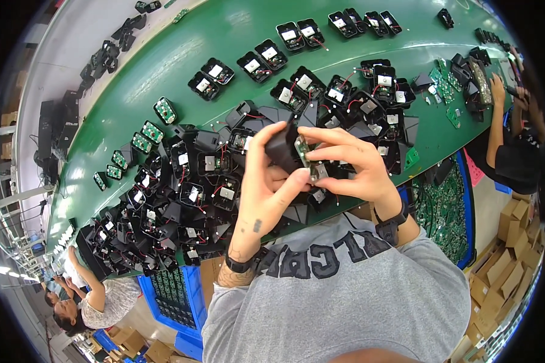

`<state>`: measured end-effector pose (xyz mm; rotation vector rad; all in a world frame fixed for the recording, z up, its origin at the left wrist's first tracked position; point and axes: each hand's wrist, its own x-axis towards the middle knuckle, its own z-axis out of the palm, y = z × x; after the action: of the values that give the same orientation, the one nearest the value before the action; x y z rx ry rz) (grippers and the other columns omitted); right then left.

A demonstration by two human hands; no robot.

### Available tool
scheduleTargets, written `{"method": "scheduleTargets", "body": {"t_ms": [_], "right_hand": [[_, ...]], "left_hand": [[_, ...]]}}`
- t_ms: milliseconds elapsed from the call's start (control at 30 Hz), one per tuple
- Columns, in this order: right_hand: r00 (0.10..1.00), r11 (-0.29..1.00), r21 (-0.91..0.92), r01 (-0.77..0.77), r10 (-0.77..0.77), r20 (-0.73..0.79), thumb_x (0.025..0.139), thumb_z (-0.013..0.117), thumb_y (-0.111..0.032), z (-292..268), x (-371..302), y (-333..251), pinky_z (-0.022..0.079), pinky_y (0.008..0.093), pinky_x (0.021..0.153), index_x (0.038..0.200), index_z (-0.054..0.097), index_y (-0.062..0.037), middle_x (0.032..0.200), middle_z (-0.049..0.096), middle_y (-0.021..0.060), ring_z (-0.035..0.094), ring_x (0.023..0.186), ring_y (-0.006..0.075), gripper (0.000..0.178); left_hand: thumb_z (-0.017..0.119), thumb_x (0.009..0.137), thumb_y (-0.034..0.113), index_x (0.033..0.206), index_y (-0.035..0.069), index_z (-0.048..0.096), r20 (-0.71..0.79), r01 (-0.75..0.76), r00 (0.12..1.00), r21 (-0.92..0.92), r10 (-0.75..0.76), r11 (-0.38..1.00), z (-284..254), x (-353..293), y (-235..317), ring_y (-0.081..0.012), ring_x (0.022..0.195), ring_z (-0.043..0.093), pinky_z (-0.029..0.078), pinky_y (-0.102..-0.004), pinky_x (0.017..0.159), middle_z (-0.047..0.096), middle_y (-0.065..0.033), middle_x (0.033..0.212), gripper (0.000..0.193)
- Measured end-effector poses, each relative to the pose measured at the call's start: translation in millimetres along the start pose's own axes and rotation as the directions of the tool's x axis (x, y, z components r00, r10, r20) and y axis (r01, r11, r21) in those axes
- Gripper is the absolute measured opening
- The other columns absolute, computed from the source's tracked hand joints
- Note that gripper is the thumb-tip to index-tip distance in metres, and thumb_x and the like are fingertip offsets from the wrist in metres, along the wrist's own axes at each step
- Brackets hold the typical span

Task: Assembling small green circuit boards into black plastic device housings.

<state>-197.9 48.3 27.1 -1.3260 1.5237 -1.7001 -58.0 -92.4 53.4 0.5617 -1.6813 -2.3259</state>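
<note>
In front of my chest, my left hand (257, 190) grips a black plastic housing (280, 150), tilted so that its open side turns to the right. My right hand (360, 163) pinches a small green circuit board (302, 147) at the mouth of that housing. The left thumb reaches across to the board's lower end, beside a small silvery part. How far the board sits inside the housing cannot be made out. Beneath both hands lies a heap of black housings (226, 192), many with white or silvery blocks and red wires inside.
A green work surface (163, 72) carries a row of paired housings (262, 60) along its far side. Circuit boards (445, 85) lie to the right. Blue bins of boards (174, 296) stand below the near edge. Co-workers sit at both ends; cardboard boxes (502, 272) fill the lower right.
</note>
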Motion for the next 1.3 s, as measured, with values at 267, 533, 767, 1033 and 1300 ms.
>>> {"method": "scheduleTargets", "body": {"t_ms": [267,533,767,1033,1300], "right_hand": [[0.962,0.985,0.167,-0.037,0.080,-0.260,0.078,0.070,-0.004,21.6,-2.4,13.4,0.047,0.0366,0.091,0.096,0.070,0.0001,0.124,0.059,0.0203,0.059,0.107,0.0270,0.018],[0.849,0.975,0.215,0.057,0.066,-0.524,0.080,0.068,0.004,50.0,4.0,17.1,0.046,0.0325,0.088,0.096,0.068,0.0030,0.102,0.063,0.0120,0.058,0.099,0.0203,0.016],[0.877,0.983,0.181,-0.011,0.096,-0.471,0.078,0.070,0.004,39.5,8.7,19.0,0.045,0.0330,0.088,0.093,0.067,0.0035,0.098,0.064,0.0106,0.057,0.102,0.0195,0.015],[0.871,0.781,0.474,-0.406,0.487,-0.058,0.084,0.068,-0.007,30.1,13.6,0.2,0.042,0.0237,0.072,0.086,0.068,0.0028,0.087,0.060,0.0035,0.055,0.079,0.0103,0.010],[0.884,0.784,0.440,-0.437,0.464,0.051,0.085,0.067,-0.012,21.4,12.7,1.2,0.040,0.0251,0.071,0.078,0.064,0.0019,0.082,0.060,0.0027,0.054,0.077,0.0100,0.016]], "left_hand": [[0.055,0.085,-0.008,0.140,0.010,0.027,0.008,0.006,1.000,-0.155,-0.004,0.988,4.0,7.1,-11.9,-0.0193,0.082,0.066,0.059,-0.0306,0.071,0.052,-0.0141,0.114,0.064],[0.056,0.079,-0.011,0.134,0.008,0.032,-0.110,-0.130,0.987,-0.100,0.119,0.986,11.3,13.1,-18.6,-0.0182,0.081,0.066,0.059,-0.0291,0.072,0.053,-0.0110,0.108,0.063],[0.062,0.077,-0.010,0.132,0.006,0.036,-0.172,-0.371,0.895,0.224,0.412,0.901,0.4,13.5,-23.8,-0.0168,0.088,0.066,0.059,-0.0281,0.072,0.055,-0.0102,0.109,0.063],[0.067,0.075,-0.009,0.127,0.003,0.042,0.053,-0.579,0.746,0.544,0.664,0.607,-17.8,20.1,-33.8,-0.0188,0.100,0.062,0.054,-0.0282,0.081,0.059,-0.0171,0.119,0.059],[0.071,0.064,-0.007,0.119,0.008,0.052,0.046,-0.597,0.738,0.511,0.673,0.619,-11.6,20.7,-40.9,-0.0319,0.101,0.063,0.053,-0.0358,0.080,0.062,-0.0155,0.112,0.060]]}}
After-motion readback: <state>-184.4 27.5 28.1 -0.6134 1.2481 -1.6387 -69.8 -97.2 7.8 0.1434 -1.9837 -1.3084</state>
